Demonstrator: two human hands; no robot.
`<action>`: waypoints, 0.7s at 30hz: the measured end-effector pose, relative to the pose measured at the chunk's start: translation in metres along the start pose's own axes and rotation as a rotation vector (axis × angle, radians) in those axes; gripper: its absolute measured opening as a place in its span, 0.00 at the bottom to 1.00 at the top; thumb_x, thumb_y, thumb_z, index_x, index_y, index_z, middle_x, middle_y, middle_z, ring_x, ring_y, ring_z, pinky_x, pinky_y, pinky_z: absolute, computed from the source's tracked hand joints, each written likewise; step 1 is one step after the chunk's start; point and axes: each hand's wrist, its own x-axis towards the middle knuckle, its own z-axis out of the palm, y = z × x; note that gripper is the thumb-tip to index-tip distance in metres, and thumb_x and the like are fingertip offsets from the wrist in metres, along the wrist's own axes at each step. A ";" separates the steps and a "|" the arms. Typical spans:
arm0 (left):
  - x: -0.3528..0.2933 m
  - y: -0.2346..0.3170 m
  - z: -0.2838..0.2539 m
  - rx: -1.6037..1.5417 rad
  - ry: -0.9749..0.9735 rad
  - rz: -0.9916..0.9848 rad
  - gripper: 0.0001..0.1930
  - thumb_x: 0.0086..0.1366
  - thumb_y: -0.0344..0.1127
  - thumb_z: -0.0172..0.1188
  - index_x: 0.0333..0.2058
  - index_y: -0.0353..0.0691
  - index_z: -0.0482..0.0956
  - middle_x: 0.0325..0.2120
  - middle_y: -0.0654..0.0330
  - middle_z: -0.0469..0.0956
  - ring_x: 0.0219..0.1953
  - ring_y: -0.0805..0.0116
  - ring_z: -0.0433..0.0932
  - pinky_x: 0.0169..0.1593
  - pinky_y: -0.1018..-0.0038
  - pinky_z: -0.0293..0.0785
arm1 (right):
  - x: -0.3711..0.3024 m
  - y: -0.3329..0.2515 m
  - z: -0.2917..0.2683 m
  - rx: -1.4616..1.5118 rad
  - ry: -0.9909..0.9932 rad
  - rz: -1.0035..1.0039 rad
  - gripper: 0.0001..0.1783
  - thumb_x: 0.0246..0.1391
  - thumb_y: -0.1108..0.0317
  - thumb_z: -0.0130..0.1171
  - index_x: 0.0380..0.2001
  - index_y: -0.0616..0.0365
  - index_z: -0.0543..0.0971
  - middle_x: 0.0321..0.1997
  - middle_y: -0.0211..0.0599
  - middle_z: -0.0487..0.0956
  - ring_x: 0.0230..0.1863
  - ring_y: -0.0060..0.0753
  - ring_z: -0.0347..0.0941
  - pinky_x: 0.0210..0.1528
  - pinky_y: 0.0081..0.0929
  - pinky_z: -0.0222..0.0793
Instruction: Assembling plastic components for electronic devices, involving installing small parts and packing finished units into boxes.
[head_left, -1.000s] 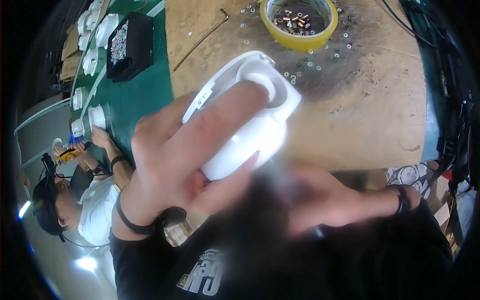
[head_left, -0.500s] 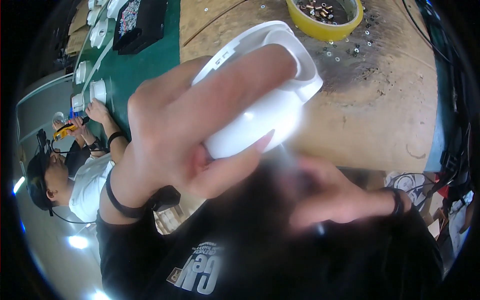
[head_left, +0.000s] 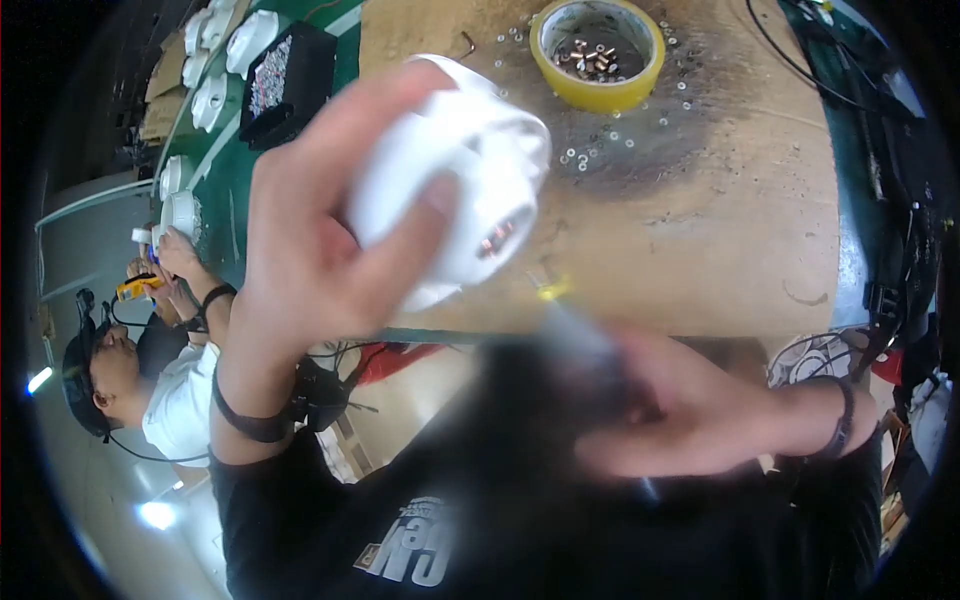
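My left hand (head_left: 320,250) grips a round white plastic housing (head_left: 470,180), held up close to the camera and tilted so its open underside faces right, with a small copper part showing inside. My right hand (head_left: 690,410) is low at the right, closed around a thin tool with a yellow tip (head_left: 555,292) that points up toward the housing's lower edge; the tool is blurred. A wooden workbench (head_left: 720,230) lies beyond both hands.
A yellow tape ring (head_left: 598,45) holding small metal parts sits at the bench's far edge, with loose washers (head_left: 590,155) scattered around it. A black tray (head_left: 285,80) and more white housings (head_left: 215,60) lie on the green mat at left. A co-worker (head_left: 150,370) sits at left.
My left hand has turned the white housing so that its open underside now faces right. My right hand has brought the yellow-tipped tool up toward it.
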 end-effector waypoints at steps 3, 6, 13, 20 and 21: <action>0.002 -0.006 0.001 -0.363 0.165 -0.125 0.21 0.64 0.29 0.59 0.55 0.31 0.72 0.44 0.55 0.80 0.47 0.71 0.78 0.51 0.76 0.73 | -0.014 0.005 0.000 0.429 0.016 -0.005 0.29 0.49 0.59 0.68 0.49 0.65 0.69 0.43 0.37 0.73 0.45 0.26 0.71 0.48 0.26 0.70; -0.001 -0.011 0.002 -0.547 0.177 -0.212 0.21 0.65 0.30 0.59 0.56 0.31 0.71 0.46 0.57 0.79 0.47 0.72 0.77 0.52 0.76 0.72 | -0.024 0.002 -0.003 1.164 -0.072 -0.053 0.40 0.48 0.68 0.58 0.65 0.66 0.57 0.62 0.54 0.66 0.66 0.46 0.63 0.70 0.45 0.57; 0.005 -0.012 0.001 -0.360 -0.049 -0.149 0.26 0.65 0.35 0.54 0.60 0.30 0.66 0.51 0.53 0.75 0.52 0.68 0.75 0.55 0.74 0.69 | -0.016 0.006 0.005 1.080 -0.583 0.042 0.45 0.48 0.65 0.62 0.67 0.60 0.54 0.47 0.42 0.69 0.51 0.39 0.68 0.57 0.36 0.63; 0.007 -0.013 0.002 -0.275 -0.071 -0.094 0.25 0.63 0.35 0.55 0.58 0.31 0.69 0.51 0.54 0.74 0.51 0.69 0.74 0.54 0.75 0.69 | 0.007 0.009 0.011 1.156 -0.629 0.024 0.33 0.38 0.53 0.60 0.48 0.56 0.63 0.36 0.32 0.63 0.38 0.32 0.62 0.45 0.33 0.61; 0.007 -0.013 0.002 -0.261 -0.067 -0.080 0.25 0.63 0.36 0.55 0.57 0.31 0.69 0.51 0.54 0.74 0.51 0.68 0.75 0.54 0.75 0.69 | 0.009 0.009 0.009 1.158 -0.637 0.029 0.33 0.38 0.53 0.60 0.48 0.56 0.63 0.36 0.32 0.63 0.38 0.32 0.62 0.45 0.33 0.61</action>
